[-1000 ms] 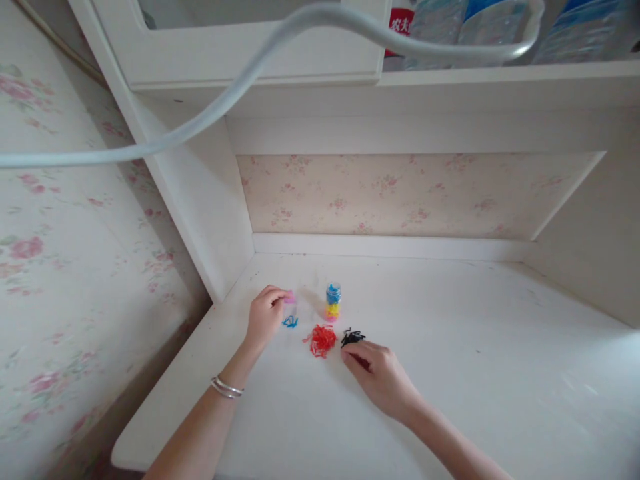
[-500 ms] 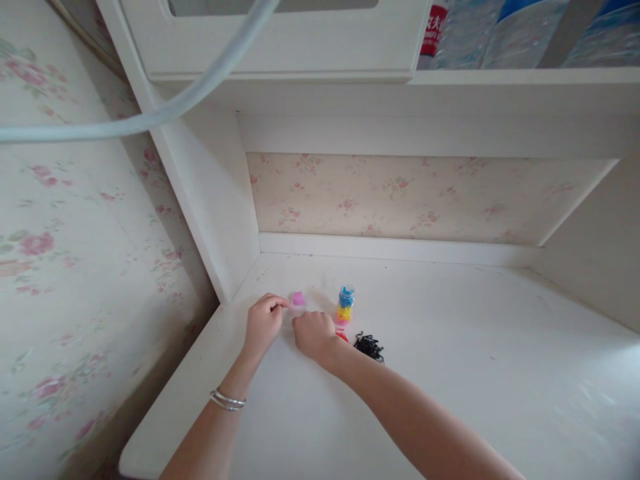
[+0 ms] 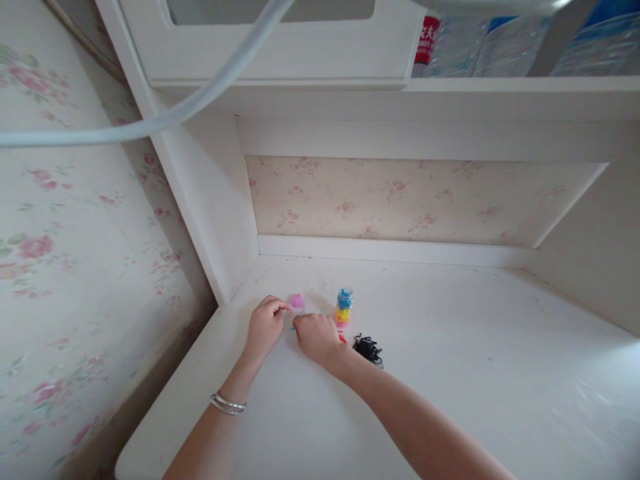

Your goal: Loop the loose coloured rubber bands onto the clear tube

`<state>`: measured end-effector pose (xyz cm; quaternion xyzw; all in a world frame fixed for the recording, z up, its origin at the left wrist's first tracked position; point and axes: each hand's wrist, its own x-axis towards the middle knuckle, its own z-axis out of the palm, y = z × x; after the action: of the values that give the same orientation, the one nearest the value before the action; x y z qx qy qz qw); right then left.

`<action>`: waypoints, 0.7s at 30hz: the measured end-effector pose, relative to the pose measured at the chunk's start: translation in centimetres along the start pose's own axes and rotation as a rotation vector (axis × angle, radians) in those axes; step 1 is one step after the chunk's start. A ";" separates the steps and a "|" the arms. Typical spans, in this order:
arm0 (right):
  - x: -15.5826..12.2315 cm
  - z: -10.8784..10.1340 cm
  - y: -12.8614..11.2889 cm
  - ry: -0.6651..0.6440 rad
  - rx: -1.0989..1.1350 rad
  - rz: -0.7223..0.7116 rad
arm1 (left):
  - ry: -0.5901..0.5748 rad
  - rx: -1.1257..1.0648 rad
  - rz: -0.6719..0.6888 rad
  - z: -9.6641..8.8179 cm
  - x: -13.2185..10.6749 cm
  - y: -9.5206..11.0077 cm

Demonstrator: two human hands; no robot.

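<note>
Two bare hands work close together over a white desk (image 3: 450, 387). The left hand (image 3: 265, 327), palm down, brings thumb and forefinger to a narrow pinch just beside a small pink piece (image 3: 297, 300); whether anything sits between them cannot be told. The right hand (image 3: 317, 337) is curled, its fingertips beside a bit of blue strand (image 3: 292, 328) on the desk; the knuckles hide its grip, so a hold cannot be confirmed. Behind the right hand stands an upright clear jar (image 3: 344, 307) with blue and yellow contents. Red strands (image 3: 342, 337) show partly past the wrist, and a black pile (image 3: 367, 348) lies to the right of them. Such fine strands probably call for a light fingertip pinch, taken a few at a time, with the left hand as a steady support and the right forearm raised clear of both heaps.
</note>
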<state>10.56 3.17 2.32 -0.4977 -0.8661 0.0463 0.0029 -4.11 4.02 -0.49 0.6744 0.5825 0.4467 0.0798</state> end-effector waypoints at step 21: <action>-0.5 0.9 0.9 -0.026 -0.084 0.048 | -0.374 0.248 -0.088 0.4 -1.0 -0.2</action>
<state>11.49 3.14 1.40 -0.5174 -0.8550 0.0165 -0.0304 -3.90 3.42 -1.39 0.7240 0.6370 0.2348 0.1223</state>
